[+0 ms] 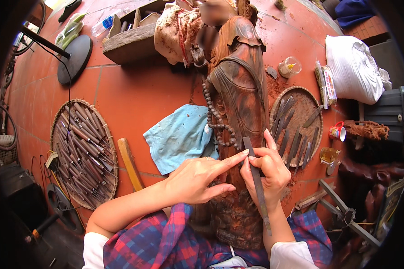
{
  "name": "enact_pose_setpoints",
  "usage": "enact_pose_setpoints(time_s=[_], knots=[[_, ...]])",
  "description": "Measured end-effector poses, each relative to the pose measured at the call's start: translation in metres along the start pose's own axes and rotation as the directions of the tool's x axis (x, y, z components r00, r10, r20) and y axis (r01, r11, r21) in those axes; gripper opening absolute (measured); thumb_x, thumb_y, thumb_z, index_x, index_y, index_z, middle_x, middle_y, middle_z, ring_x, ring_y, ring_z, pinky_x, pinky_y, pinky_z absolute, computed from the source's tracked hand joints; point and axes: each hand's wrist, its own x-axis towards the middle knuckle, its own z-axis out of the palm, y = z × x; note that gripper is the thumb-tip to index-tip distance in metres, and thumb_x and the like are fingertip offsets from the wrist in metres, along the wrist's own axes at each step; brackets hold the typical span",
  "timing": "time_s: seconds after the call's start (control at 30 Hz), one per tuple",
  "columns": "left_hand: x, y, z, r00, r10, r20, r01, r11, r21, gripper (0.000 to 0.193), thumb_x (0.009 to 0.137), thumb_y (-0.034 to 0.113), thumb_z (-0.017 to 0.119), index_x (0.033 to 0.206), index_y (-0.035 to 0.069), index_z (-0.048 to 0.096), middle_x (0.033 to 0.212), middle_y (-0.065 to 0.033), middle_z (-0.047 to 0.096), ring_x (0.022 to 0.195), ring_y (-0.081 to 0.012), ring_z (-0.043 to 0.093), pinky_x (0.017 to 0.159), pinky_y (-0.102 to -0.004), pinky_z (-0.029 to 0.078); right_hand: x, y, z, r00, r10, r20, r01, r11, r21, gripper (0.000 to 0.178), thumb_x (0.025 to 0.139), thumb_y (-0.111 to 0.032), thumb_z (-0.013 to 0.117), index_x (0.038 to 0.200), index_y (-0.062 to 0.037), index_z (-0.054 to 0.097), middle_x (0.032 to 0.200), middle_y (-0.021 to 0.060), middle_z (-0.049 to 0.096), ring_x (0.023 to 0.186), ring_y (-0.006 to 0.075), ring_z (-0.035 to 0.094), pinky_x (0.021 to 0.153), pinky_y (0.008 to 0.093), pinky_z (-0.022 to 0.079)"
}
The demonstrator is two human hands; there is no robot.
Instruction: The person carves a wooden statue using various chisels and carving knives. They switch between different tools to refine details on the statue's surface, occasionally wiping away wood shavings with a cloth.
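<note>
A carved dark wooden statue with a beaded string runs lengthwise in front of me, its base close to my body. My right hand grips a flat metal file, thumb and fingers wrapped around it and one finger raised. The file's far end lies against the lower part of the statue. My left hand has its index finger stretched out, the fingertip at the file's far end. Its thumb is held apart below, and it grasps nothing. A light blue cloth lies left of the statue.
At left, a round woven tray bears many wood-handled carving tools beside a wooden mallet handle. Several flat files lie in a smaller woven tray at right. Beyond are a glass jar, a red cup, a white sack and a wooden box.
</note>
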Motion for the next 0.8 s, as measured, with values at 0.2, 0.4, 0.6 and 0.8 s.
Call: enact_pose_setpoints(time_s=[0.2, 0.4, 0.6, 0.8], knots=[[-0.004, 0.005, 0.001, 0.988, -0.073, 0.134, 0.071, 0.997, 0.02, 0.086, 0.086, 0.042, 0.073, 0.157, 0.017, 0.031, 0.081, -0.0087, 0.068, 0.066, -0.0287, 0.067, 0.055, -0.0415, 0.051, -0.005, -0.003, -0.008, 0.996, 0.022, 0.09, -0.023, 1.0, 0.009, 0.02, 0.066, 0.008, 0.072, 0.07, 0.0006, 0.054, 0.075, 0.013, 0.06, 0.071, 0.0311, 0.067, 0.102, 0.0567, 0.052], [0.006, 0.0, -0.005, 1.0, 0.029, 0.006, -0.029, 0.998, 0.056, 0.088, 0.085, 0.045, 0.073, 0.158, 0.022, 0.03, 0.084, -0.0089, 0.068, 0.067, -0.0291, 0.068, 0.053, -0.0402, 0.051, 0.004, -0.004, -0.003, 0.998, 0.056, 0.033, -0.057, 0.997, 0.053, 0.022, 0.07, 0.012, 0.069, 0.067, 0.0004, 0.051, 0.073, 0.0113, 0.06, 0.073, 0.026, 0.067, 0.108, 0.0572, 0.045], [0.001, 0.004, -0.001, 0.995, -0.052, 0.087, 0.052, 0.999, -0.001, 0.091, 0.083, 0.046, 0.075, 0.158, 0.022, 0.029, 0.091, -0.0107, 0.071, 0.071, -0.0295, 0.069, 0.056, -0.0407, 0.052, -0.003, -0.005, -0.005, 0.998, 0.047, 0.048, -0.048, 0.999, 0.019, 0.019, 0.069, 0.008, 0.071, 0.069, 0.0007, 0.054, 0.073, 0.0123, 0.058, 0.072, 0.0292, 0.067, 0.105, 0.0565, 0.049], [-0.005, 0.002, 0.003, 0.991, -0.084, 0.105, 0.085, 0.996, -0.011, 0.091, 0.082, 0.045, 0.076, 0.158, 0.023, 0.03, 0.093, -0.0107, 0.069, 0.071, -0.0313, 0.068, 0.057, -0.0393, 0.052, -0.002, -0.007, -0.007, 0.993, -0.008, 0.114, 0.012, 0.999, -0.039, 0.017, 0.068, 0.004, 0.073, 0.07, 0.0009, 0.056, 0.075, 0.012, 0.057, 0.077, 0.0342, 0.068, 0.102, 0.054, 0.052]])
